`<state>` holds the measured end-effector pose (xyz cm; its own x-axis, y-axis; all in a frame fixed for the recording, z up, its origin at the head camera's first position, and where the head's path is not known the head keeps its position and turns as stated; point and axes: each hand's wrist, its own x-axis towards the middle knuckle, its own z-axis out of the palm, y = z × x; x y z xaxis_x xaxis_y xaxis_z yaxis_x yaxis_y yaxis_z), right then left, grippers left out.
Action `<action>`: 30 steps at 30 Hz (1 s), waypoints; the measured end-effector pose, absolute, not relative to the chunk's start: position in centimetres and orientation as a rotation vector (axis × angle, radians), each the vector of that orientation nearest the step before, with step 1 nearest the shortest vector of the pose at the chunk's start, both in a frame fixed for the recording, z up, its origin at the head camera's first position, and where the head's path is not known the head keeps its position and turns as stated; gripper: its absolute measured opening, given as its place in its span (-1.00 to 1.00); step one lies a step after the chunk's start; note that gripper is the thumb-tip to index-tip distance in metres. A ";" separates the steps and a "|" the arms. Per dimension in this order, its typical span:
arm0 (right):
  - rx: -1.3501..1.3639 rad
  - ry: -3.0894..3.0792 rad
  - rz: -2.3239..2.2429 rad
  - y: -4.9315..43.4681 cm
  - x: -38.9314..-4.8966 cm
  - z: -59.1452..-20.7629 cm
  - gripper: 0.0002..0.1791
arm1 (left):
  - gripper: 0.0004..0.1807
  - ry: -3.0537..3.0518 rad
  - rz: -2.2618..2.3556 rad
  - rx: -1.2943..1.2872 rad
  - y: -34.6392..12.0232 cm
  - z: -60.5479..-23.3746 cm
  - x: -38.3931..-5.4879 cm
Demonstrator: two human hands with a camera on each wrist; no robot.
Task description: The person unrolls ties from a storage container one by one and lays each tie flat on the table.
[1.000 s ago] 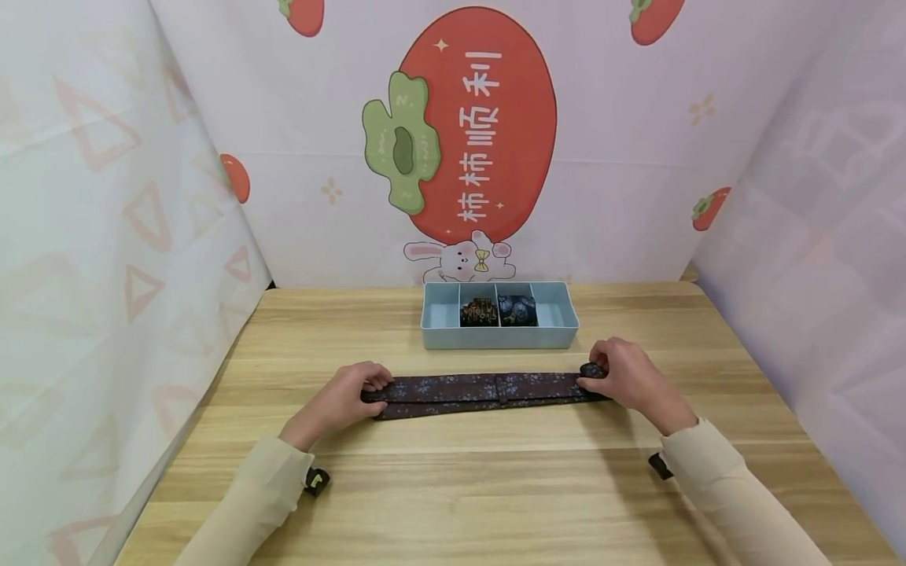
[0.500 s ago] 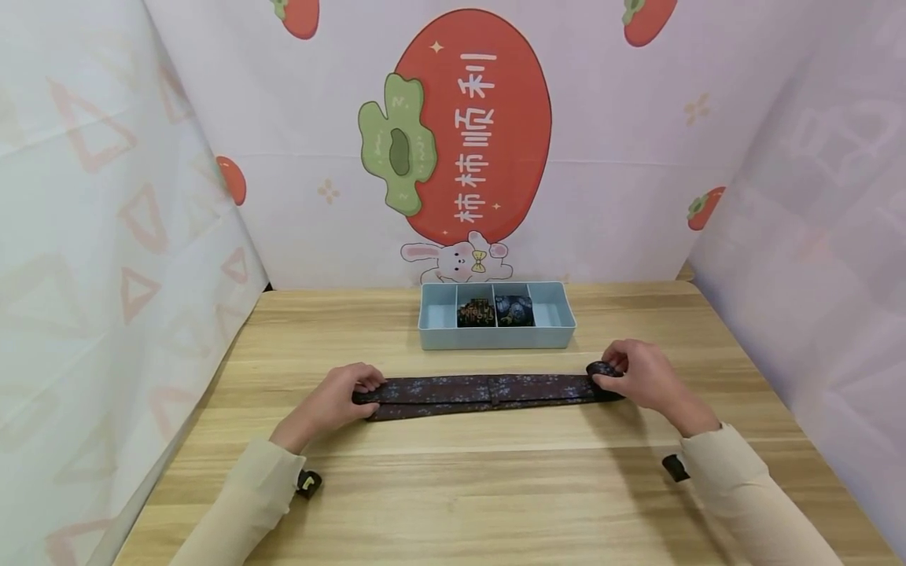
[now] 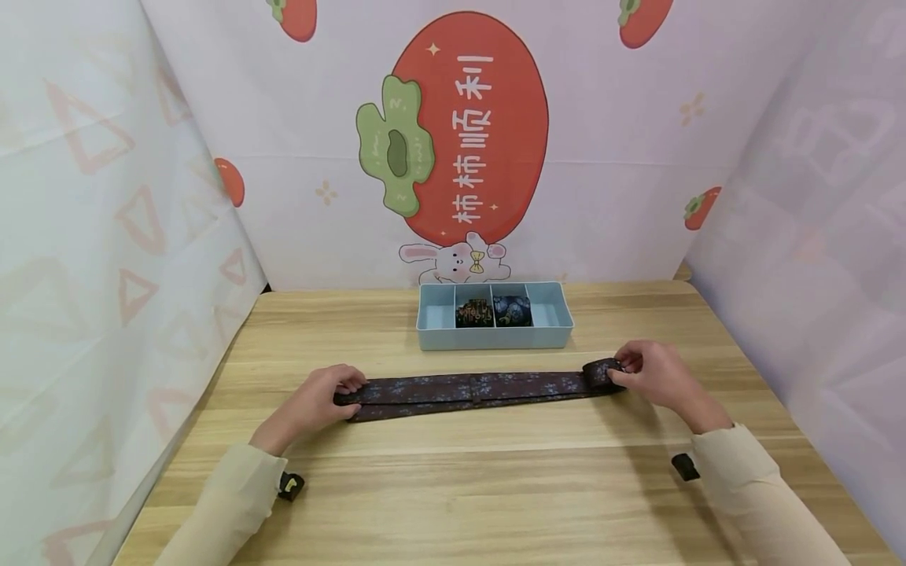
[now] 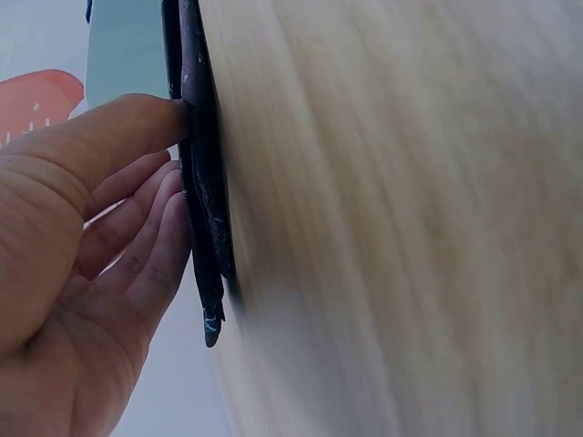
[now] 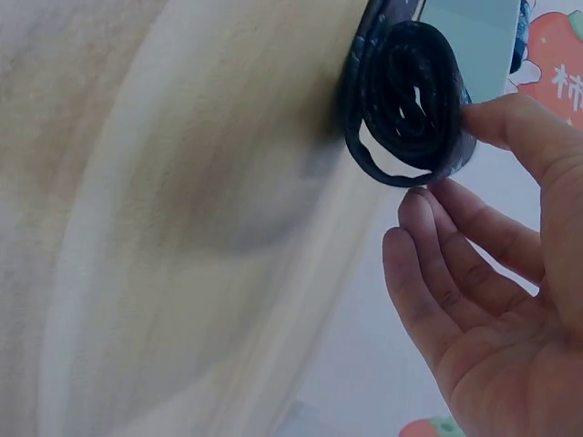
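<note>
Pale wood-grain counter (image 3: 481, 487) spans the lower frame. Across mid-frame lies a dark maroon, blue-flowered fabric tie (image 3: 418, 388), its right end coiled. Fingers of the left hand (image 3: 316, 402) pinch its left end; those of the right hand (image 3: 658, 380), the coil (image 3: 600, 375). Beyond, at centre, a light-blue plastic four-compartment box (image 3: 495, 339) holds two dark patterned rolls (image 3: 473, 314) before white printed cloth (image 3: 616, 228).

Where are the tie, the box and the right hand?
Tie (image 3: 453, 388): head view, middle of its flat stretch.
Box (image 3: 495, 339): head view, front wall.
Right hand (image 3: 654, 373): head view, back of the hand.
</note>
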<state>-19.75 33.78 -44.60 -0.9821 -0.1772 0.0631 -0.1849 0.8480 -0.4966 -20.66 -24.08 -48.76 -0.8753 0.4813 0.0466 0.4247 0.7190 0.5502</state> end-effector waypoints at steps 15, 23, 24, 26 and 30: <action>0.597 -3.051 0.723 29.4 -21.0 -42.7 -0.67 | -0.62 2.855 0.823 0.701 -25.5 -48.5 -20.4; 0.646 -3.045 0.738 28.6 -21.5 -44.1 -0.66 | -0.61 2.849 0.849 0.688 -25.4 -48.8 -20.4; 0.636 -3.043 0.734 28.7 -21.5 -44.3 -0.66 | -0.60 2.851 0.849 0.682 -25.4 -48.9 -20.4; 0.605 -3.036 0.720 29.0 -21.5 -44.7 -0.66 | -0.60 2.851 0.854 0.679 -25.5 -49.0 -20.4; 0.525 -3.016 0.679 29.5 -21.5 -45.4 -0.65 | -0.60 2.845 0.874 0.680 -25.6 -48.9 -20.4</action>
<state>-21.49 29.48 -45.40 -0.9440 -0.3205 0.0785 -0.3232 0.8502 -0.4156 -20.42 -25.59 -48.93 -0.8971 0.4395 0.0449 0.3890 0.7375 0.5521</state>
